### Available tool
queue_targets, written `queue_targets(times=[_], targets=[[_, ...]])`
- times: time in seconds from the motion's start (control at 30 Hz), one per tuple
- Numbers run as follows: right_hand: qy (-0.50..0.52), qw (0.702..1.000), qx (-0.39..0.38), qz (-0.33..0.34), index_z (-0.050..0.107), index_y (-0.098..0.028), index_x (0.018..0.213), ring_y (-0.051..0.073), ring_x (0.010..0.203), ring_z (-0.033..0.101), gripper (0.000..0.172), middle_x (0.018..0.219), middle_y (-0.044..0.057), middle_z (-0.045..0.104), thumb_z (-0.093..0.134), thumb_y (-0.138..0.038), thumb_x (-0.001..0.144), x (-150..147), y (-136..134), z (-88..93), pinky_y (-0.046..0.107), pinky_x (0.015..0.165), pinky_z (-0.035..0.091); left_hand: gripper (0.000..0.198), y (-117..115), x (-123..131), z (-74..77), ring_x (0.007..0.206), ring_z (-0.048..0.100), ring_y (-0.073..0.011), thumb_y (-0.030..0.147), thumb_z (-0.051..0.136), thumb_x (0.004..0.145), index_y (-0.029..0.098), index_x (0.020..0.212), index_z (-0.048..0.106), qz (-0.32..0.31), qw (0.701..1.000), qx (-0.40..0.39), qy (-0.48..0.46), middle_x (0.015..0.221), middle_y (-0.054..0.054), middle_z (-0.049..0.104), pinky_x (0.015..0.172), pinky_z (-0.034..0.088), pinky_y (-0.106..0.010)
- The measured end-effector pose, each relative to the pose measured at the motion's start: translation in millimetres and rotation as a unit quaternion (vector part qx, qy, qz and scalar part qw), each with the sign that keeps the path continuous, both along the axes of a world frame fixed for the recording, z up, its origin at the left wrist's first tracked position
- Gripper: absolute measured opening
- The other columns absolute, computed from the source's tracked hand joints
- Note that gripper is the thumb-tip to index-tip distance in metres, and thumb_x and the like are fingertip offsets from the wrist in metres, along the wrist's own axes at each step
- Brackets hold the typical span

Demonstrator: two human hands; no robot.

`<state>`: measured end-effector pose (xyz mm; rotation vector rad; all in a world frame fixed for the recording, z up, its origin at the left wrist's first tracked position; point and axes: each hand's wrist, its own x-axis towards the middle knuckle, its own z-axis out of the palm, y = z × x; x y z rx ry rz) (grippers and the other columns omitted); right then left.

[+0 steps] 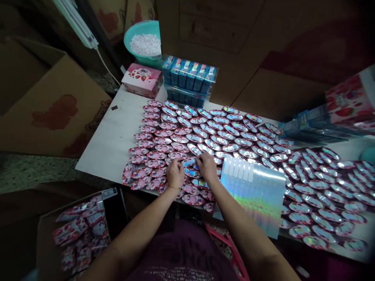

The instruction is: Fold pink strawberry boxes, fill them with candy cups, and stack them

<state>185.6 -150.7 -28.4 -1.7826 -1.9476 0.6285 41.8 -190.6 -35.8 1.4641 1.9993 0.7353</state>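
Rows of small oval pink packages [164,132], many with shiny holographic stickers on them, cover a white table [108,136]. My left hand [175,174] and my right hand [207,167] meet over one package [190,162] near the table's front edge, fingers bent and pinching at it. A holographic sticker sheet [258,193] lies just right of my right forearm, part of its top row peeled off.
A pink strawberry box [142,79] and a stack of blue boxes [189,80] stand at the table's back, with a teal bowl of white pieces [145,41] behind. Cardboard cartons surround the table; a carton of pink packets [79,234] sits at lower left. More boxes [336,113] at right.
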Motion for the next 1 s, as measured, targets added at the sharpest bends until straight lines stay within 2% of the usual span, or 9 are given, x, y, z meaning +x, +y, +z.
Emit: queue_targets(times=[0.2, 0.33, 0.4, 0.5, 0.6, 0.7, 0.77, 0.87, 1.0], targets=[[-0.027, 0.999, 0.022, -0.002, 0.056, -0.019, 0.068, 0.019, 0.075, 0.051, 0.015, 0.075, 0.006, 0.056, 0.046, -0.02, 0.079, -3, 1, -7.0, 0.029, 0.069, 0.039, 0.025, 6, 4, 5.0, 0.079, 0.056, -0.0186, 0.019, 0.046, 0.076, 0.017, 0.1, 0.053, -0.026, 0.996, -0.026, 0.085, 0.076, -0.003, 0.059, 0.075, 0.041, -0.03], [0.012, 0.998, -0.002, -0.065, 0.058, -0.018, 0.076, 0.018, 0.072, 0.052, 0.008, 0.075, 0.005, 0.058, 0.05, -0.021, 0.075, -7, 3, -4.3, 0.03, 0.065, 0.039, 0.027, 14, -4, 10.4, 0.076, 0.057, -0.0211, 0.019, 0.05, 0.073, 0.017, 0.1, 0.052, -0.042, 0.987, -0.101, 0.116, 0.078, -0.005, 0.06, 0.07, 0.042, -0.032], [0.054, 0.993, 0.013, -0.103, 0.059, -0.018, 0.079, 0.018, 0.07, 0.052, 0.011, 0.074, 0.004, 0.059, 0.049, -0.023, 0.077, 4, -1, 1.5, 0.029, 0.065, 0.04, 0.026, 14, -9, 16.3, 0.075, 0.057, -0.0209, 0.019, 0.049, 0.074, 0.017, 0.1, 0.052, -0.047, 0.986, -0.111, 0.115, 0.077, -0.005, 0.06, 0.068, 0.042, -0.031], [0.103, 0.98, 0.091, -0.145, 0.061, -0.018, 0.083, 0.016, 0.072, 0.054, 0.018, 0.077, 0.004, 0.059, 0.045, -0.026, 0.081, 51, -20, 11.8, 0.029, 0.067, 0.042, 0.026, 13, 1, 28.5, 0.089, 0.055, -0.0201, 0.023, 0.043, 0.081, 0.017, 0.105, 0.052, -0.111, 0.988, -0.019, 0.108, 0.092, -0.008, 0.059, 0.078, 0.041, -0.032], [0.071, 0.969, 0.146, -0.188, 0.062, -0.018, 0.091, 0.017, 0.076, 0.054, 0.022, 0.083, 0.006, 0.059, 0.042, -0.027, 0.083, 126, -46, 19.2, 0.03, 0.068, 0.043, 0.031, 21, 42, 38.3, 0.102, 0.048, -0.0207, 0.029, 0.041, 0.085, 0.021, 0.113, 0.051, -0.23, 0.966, 0.054, 0.102, 0.109, -0.007, 0.057, 0.089, 0.036, -0.035], [-0.008, 0.963, 0.174, -0.207, 0.063, -0.018, 0.094, 0.019, 0.085, 0.053, 0.024, 0.089, 0.008, 0.059, 0.043, -0.029, 0.084, 197, -60, 18.9, 0.035, 0.074, 0.043, 0.04, 40, 109, 39.8, 0.114, 0.04, -0.0236, 0.034, 0.051, 0.081, 0.024, 0.119, 0.047, -0.353, 0.928, 0.058, 0.101, 0.122, -0.006, 0.05, 0.092, 0.031, -0.04], [-0.056, 0.967, 0.171, -0.179, 0.063, -0.019, 0.098, 0.021, 0.089, 0.053, 0.025, 0.093, 0.009, 0.059, 0.046, -0.03, 0.083, 228, -57, 13.2, 0.037, 0.079, 0.042, 0.047, 56, 153, 35.2, 0.117, 0.035, -0.026, 0.039, 0.059, 0.075, 0.025, 0.119, 0.047, -0.406, 0.906, 0.046, 0.106, 0.127, -0.006, 0.046, 0.092, 0.03, -0.043], [-0.114, 0.978, 0.131, -0.114, 0.064, -0.022, 0.101, 0.021, 0.09, 0.052, 0.025, 0.097, 0.008, 0.059, 0.051, -0.031, 0.082, 246, -43, 0.5, 0.037, 0.079, 0.04, 0.039, 72, 200, 23.3, 0.114, 0.036, -0.0265, 0.041, 0.066, 0.069, 0.025, 0.103, 0.057, -0.424, 0.898, 0.013, 0.115, 0.123, -0.006, 0.046, 0.089, 0.031, -0.043], [-0.178, 0.977, 0.102, -0.065, 0.066, -0.024, 0.097, 0.02, 0.087, 0.051, 0.021, 0.097, 0.007, 0.06, 0.052, -0.03, 0.082, 246, -34, -12.8, 0.035, 0.076, 0.038, 0.013, 76, 220, 11.2, 0.11, 0.038, -0.0228, 0.034, 0.065, 0.072, 0.023, 0.077, 0.062, -0.376, 0.921, 0.0, 0.1, 0.113, -0.002, 0.05, 0.084, 0.032, -0.039]])
